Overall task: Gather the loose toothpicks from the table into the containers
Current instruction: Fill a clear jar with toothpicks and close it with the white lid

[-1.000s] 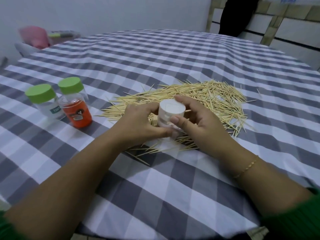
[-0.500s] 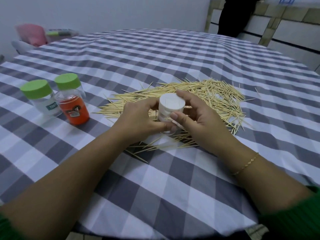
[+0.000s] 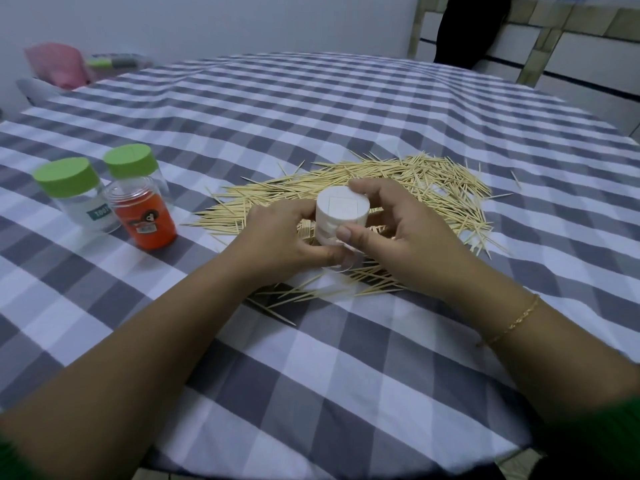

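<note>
A wide heap of loose toothpicks (image 3: 408, 188) lies on the checked tablecloth (image 3: 311, 109) in the middle of the table. Over its near edge I hold a small clear container with a white cap (image 3: 341, 211). My left hand (image 3: 277, 237) grips the container's lower body from the left. My right hand (image 3: 391, 230) curls round the white cap, thumb in front and fingers behind. The container's clear bottom is mostly hidden by my fingers.
At the left stand two clear jars with green lids (image 3: 74, 192) (image 3: 133, 164) and an uncapped jar with an orange label (image 3: 143, 216). A pink object (image 3: 57, 64) sits beyond the far left edge. A dark-clothed person (image 3: 467, 29) stands behind the table.
Both hands stay on the white-capped container over the toothpicks. It sits slightly higher than a second ago, and my right fingers have shifted a little round the cap.
</note>
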The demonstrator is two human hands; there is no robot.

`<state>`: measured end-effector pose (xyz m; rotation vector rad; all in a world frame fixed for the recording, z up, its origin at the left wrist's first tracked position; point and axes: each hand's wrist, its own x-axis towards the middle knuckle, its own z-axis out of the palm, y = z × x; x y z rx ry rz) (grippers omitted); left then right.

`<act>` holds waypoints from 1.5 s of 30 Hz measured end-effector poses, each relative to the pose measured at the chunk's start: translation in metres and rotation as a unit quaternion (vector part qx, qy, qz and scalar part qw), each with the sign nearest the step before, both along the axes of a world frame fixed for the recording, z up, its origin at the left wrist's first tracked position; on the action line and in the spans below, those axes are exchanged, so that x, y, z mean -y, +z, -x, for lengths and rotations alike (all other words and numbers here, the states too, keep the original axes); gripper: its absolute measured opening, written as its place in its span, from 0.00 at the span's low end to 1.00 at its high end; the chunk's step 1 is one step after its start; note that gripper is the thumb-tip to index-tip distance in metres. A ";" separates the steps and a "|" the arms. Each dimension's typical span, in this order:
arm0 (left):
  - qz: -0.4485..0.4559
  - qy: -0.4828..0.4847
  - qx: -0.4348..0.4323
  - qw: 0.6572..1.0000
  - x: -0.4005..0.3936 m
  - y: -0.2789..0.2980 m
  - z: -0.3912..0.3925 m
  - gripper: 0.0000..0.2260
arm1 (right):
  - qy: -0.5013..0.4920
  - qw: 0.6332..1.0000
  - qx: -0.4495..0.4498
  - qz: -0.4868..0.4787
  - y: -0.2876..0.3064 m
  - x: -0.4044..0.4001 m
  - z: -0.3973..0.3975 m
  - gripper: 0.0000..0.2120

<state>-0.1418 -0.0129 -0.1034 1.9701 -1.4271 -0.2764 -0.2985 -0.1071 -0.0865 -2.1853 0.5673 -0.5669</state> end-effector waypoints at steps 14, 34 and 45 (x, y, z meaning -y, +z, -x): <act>0.019 -0.005 0.000 1.000 0.006 -0.002 0.005 0.22 | 0.024 0.939 -0.222 0.263 0.049 0.000 -0.021 0.19; 0.026 0.002 0.045 0.999 0.015 -0.011 0.004 0.26 | 0.149 0.982 0.076 -0.087 0.018 0.018 -0.013 0.31; 0.004 0.058 0.170 0.984 0.015 -0.018 0.021 0.40 | -0.254 0.963 0.094 0.013 0.010 0.044 -0.007 0.16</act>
